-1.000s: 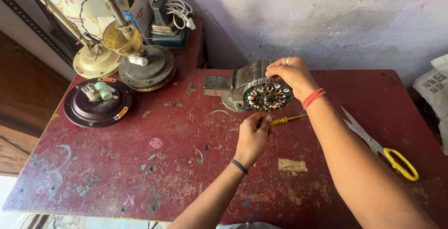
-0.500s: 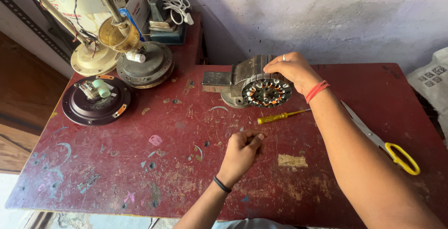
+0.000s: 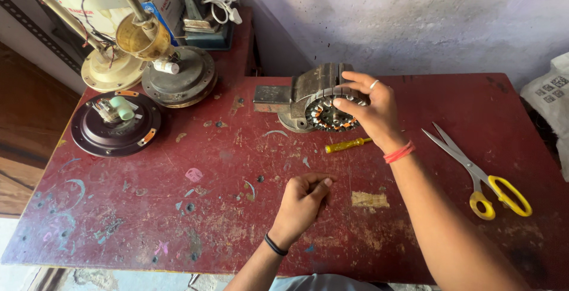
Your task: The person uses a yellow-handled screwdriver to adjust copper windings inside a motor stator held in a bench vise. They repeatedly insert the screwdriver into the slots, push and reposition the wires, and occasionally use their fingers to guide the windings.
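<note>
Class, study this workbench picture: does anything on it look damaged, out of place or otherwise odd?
The red table is badly worn, with chipped paint and scattered stains. Dismantled fan parts crowd its far left corner. The right hand grips a bare motor stator, windings exposed. Scissors lie open beside the arm. Nothing looks spilled.

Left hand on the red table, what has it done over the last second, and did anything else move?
The left hand drew back from the yellow-handled screwdriver toward the near edge of the worn red table and now rests there, fingers curled. Whether it holds anything cannot be told. The right hand stayed on the round grey metal motor stator with copper windings. The screwdriver and the yellow-handled scissors lie where they were.
</note>
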